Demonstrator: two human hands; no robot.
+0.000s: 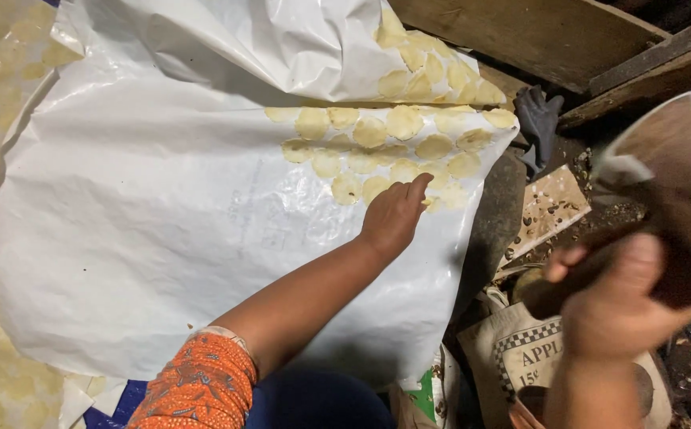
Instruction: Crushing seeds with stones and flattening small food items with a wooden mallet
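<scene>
The right hand [619, 306] is blurred, gripping a dark bag [671, 183] cut off at the frame's edge; the left hand [393, 216], fingers flat together, rests among pale round slices [403, 121] on the white plastic sheet [163, 206].

Orange patterned short sleeve [202, 385]

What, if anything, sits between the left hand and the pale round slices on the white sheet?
Nothing visible. The left hand lies flat on the white sheet, fingertips already at the nearest pale round slices. The right hand, blurred, holds a brown object off to the side.
</scene>
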